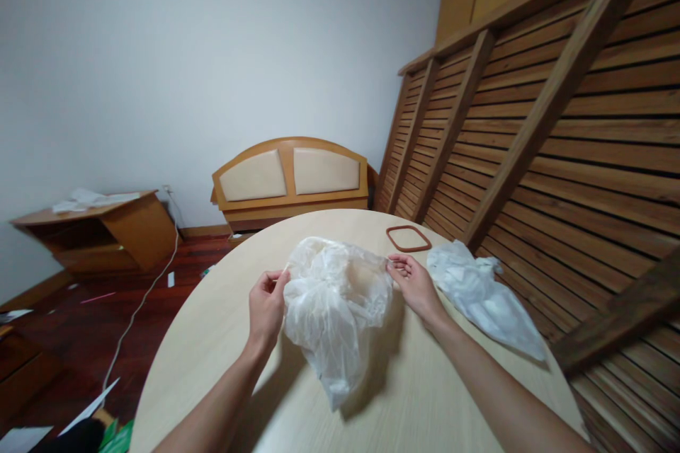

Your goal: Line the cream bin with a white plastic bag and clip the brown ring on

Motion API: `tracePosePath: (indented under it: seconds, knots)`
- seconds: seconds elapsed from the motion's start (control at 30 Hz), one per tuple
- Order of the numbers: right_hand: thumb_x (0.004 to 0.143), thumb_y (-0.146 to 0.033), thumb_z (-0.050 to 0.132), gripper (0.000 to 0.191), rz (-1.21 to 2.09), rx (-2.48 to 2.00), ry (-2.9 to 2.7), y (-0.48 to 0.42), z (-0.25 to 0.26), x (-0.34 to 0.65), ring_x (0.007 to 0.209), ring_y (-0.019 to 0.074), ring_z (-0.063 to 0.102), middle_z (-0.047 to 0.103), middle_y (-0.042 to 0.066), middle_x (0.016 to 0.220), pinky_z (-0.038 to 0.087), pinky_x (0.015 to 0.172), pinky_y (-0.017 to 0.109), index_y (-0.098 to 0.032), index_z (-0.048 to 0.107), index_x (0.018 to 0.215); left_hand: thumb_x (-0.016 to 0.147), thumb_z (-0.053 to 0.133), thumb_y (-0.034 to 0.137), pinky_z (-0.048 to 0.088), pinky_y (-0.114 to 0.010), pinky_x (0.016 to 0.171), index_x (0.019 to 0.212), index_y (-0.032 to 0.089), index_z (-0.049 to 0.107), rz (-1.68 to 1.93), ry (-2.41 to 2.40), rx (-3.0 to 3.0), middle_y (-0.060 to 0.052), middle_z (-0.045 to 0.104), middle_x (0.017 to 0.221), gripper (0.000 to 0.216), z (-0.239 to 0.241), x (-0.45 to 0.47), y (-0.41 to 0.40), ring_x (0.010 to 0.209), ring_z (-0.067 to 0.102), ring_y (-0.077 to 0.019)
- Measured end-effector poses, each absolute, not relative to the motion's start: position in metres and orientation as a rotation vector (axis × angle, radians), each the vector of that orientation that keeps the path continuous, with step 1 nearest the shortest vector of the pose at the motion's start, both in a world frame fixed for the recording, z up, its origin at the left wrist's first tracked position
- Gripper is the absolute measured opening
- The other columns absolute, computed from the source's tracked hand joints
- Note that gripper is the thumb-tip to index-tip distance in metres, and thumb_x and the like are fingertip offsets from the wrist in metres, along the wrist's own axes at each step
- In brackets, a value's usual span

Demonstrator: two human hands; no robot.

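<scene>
A crumpled, translucent white plastic bag (334, 304) is stretched between my two hands over the round table. My left hand (267, 303) pinches its left edge between thumb and fingers. At the opposite side, my right hand (410, 282) grips the upper right edge with closed fingertips. The bag's lower corner points down toward me, and a shadow falls beside it. Whether anything is inside cannot be made out. A brown rounded-square ring (389, 237) lies on the table beyond my right hand.
A second white plastic bag (481, 294) lies at the right of the pale round table (212, 340). Slatted wooden panels (531, 127) lean close on that side. Behind stand a headboard (290, 164) and a low cabinet (127, 233). A cable (146, 297) crosses the littered floor.
</scene>
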State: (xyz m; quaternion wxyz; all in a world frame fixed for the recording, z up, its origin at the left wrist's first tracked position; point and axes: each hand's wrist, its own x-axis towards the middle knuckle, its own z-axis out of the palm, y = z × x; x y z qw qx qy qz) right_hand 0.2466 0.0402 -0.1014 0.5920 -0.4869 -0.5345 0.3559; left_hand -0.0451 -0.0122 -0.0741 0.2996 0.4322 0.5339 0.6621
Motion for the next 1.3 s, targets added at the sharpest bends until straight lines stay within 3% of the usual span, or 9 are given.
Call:
tracePosePath:
  seconds: [0.13,0.23,0.37,0.53,0.77,0.9,1.03,1.17,1.3]
  knots:
    - [0.073,-0.058,0.072,0.045,0.680,-1.154,-1.233,0.031,-0.095,0.243,0.078,0.0214,0.063,0.066,0.011,0.104,0.055,0.062,0.034,-0.019,0.063,0.094,0.068,0.074,0.051,0.043,-0.023,0.052,0.070,0.017,0.062,1.764,1.430,1.147,0.000,0.065,0.063,0.037,-0.074,-0.046,-0.012,0.055,0.055,-0.0134]
    - [0.084,-0.054,0.065,0.037,0.637,-1.099,-1.301,0.015,-0.085,0.232,0.088,0.0252,0.066,0.063,0.011,0.108,0.056,0.055,0.031,-0.021,0.062,0.101,0.068,0.075,0.051,0.042,-0.023,0.051,0.068,0.017,0.061,1.772,1.427,1.161,0.001,0.063,0.061,0.036,-0.072,-0.045,-0.014,0.054,0.053,-0.0133]
    - [0.093,-0.043,0.058,0.032,0.604,-0.880,-1.561,-0.009,-0.073,0.217,0.114,0.0254,0.062,0.059,0.011,0.127,0.059,0.086,0.038,-0.025,0.061,0.120,0.071,0.074,0.050,0.043,-0.023,0.054,0.069,0.017,0.061,1.762,1.414,1.208,0.001,0.062,0.063,0.035,-0.072,-0.042,-0.016,0.056,0.053,-0.0131]
    - [0.095,-0.040,0.056,0.056,0.693,-0.772,-1.756,-0.018,-0.074,0.211,0.136,0.0287,0.048,0.046,0.011,0.152,0.049,0.105,0.045,-0.029,0.043,0.148,0.075,0.073,0.052,0.046,-0.024,0.058,0.072,0.017,0.062,1.737,1.395,1.296,0.000,0.063,0.067,0.036,-0.075,-0.037,-0.020,0.061,0.056,-0.0146]
    - [0.098,-0.046,0.053,0.063,0.785,-0.812,-1.810,-0.013,-0.080,0.213,0.145,0.0281,0.039,0.040,0.010,0.159,0.032,0.120,0.049,-0.027,0.033,0.155,0.084,0.063,0.058,0.052,-0.029,0.070,0.088,0.017,0.065,1.680,1.282,1.415,-0.004,0.069,0.082,0.041,-0.071,-0.024,-0.030,0.075,0.064,-0.0196]
    - [0.099,-0.051,0.050,0.062,0.854,-0.819,-1.741,-0.007,-0.082,0.215,0.144,0.0265,0.040,0.041,0.011,0.158,0.031,0.120,0.047,-0.027,0.034,0.154,0.091,0.054,0.060,0.052,-0.037,0.094,0.114,0.018,0.063,1.639,1.192,1.511,-0.011,0.070,0.116,0.049,-0.076,-0.021,-0.033,0.109,0.065,-0.0262]
    - [0.097,-0.055,0.052,0.062,0.964,-0.821,-1.623,0.000,-0.087,0.216,0.145,0.0229,0.040,0.042,0.009,0.158,0.028,0.122,0.043,-0.029,0.036,0.151,0.087,0.060,0.062,0.043,-0.046,0.109,0.139,0.019,0.046,1.586,1.109,1.608,-0.017,0.054,0.144,0.069,-0.092,-0.021,-0.030,0.132,0.053,-0.0312]
    - [0.095,-0.061,0.053,0.065,1.073,-0.825,-1.556,0.002,-0.088,0.215,0.144,0.0224,0.040,0.045,0.008,0.155,0.026,0.123,0.045,-0.032,0.035,0.150,0.078,0.073,0.057,0.039,-0.048,0.113,0.143,0.019,0.040,1.502,1.141,1.768,-0.017,0.050,0.147,0.082,-0.102,-0.020,-0.027,0.135,0.049,-0.0331]
    - [0.093,-0.062,0.053,0.066,1.121,-0.814,-1.530,0.005,-0.090,0.216,0.141,0.0236,0.044,0.048,0.009,0.152,0.028,0.122,0.047,-0.032,0.035,0.149,0.076,0.077,0.049,0.040,-0.048,0.112,0.141,0.018,0.040,1.432,1.216,1.814,-0.017,0.053,0.143,0.081,-0.104,-0.016,-0.027,0.133,0.051,-0.0325]
